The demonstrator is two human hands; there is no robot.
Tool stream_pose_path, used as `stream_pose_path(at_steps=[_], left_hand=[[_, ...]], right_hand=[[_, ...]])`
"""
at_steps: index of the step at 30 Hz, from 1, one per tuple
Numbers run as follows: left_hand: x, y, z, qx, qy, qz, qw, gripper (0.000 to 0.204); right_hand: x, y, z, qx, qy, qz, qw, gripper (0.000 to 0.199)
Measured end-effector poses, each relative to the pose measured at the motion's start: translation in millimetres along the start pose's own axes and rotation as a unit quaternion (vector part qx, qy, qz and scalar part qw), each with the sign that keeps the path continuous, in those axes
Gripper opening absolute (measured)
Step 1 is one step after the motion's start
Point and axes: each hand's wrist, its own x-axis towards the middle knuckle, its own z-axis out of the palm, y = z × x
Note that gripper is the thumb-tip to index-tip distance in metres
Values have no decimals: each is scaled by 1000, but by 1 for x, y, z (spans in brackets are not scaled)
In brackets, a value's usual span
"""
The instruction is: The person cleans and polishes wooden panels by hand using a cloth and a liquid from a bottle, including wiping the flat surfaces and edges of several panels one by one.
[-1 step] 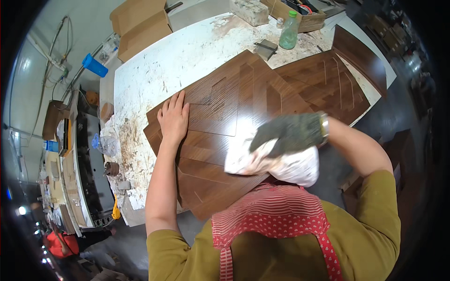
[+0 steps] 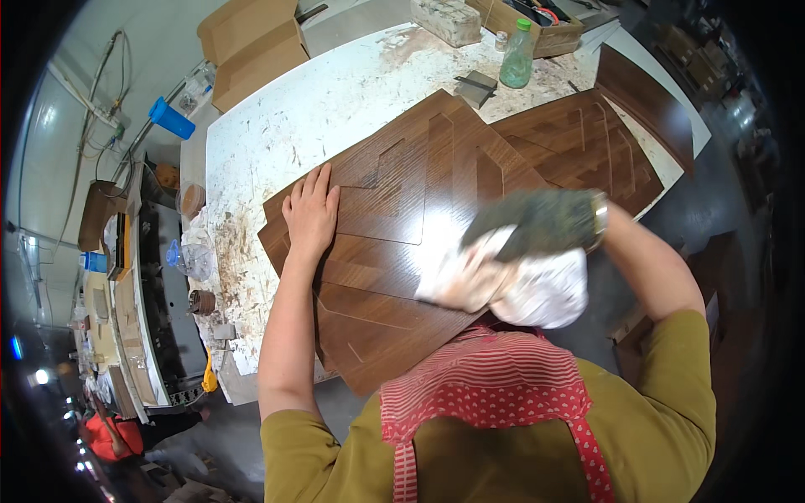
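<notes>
A dark brown wooden panel (image 2: 377, 210) with angled grooves lies on the white, stained table (image 2: 277, 117), its near corner reaching over the edge toward my apron. My bare left hand (image 2: 313, 210) rests flat on the panel's left part, fingers stretched out. On the panel's right near side, my right hand (image 2: 532, 225), in a dark green glove, is closed around a white cloth (image 2: 537, 285) with reddish-brown stains. The cloth lies against the surface and hangs over the near edge; motion blurs the glove. A second patterned panel (image 2: 579, 142) lies beyond, at the right.
Toward the back stand a green-capped bottle (image 2: 516, 59), a scraper-like tool on a small block (image 2: 475, 88), a stained block (image 2: 446, 21) and a tool box (image 2: 545, 33). A curved brown board (image 2: 646, 101) lies far right. An open cardboard box (image 2: 251, 50) and blue cup (image 2: 172, 117) are left.
My gloved right hand and the white cloth have shifted slightly to the right across the panel. My left hand has stayed in place.
</notes>
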Motion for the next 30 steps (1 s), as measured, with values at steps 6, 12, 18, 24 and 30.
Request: stream_pose_path(at_steps=[6, 12, 18, 24, 30], left_hand=[[49, 17, -13, -89, 59, 99, 989, 46], [116, 77, 12, -61, 65, 95, 992, 47], [108, 90, 23, -40, -46, -5, 998, 54], [107, 90, 19, -55, -38, 16, 998, 53], [107, 93, 16, -49, -62, 1, 997, 55]], right_hand=[[-63, 41, -64, -154, 380, 71, 909, 41], [-3, 99, -125, -435, 490, -45, 754, 35], [103, 72, -47, -450, 290, -179, 826, 28], [31, 44, 14, -97, -45, -260, 960, 41], [93, 81, -120, -431, 318, 29, 844, 39]])
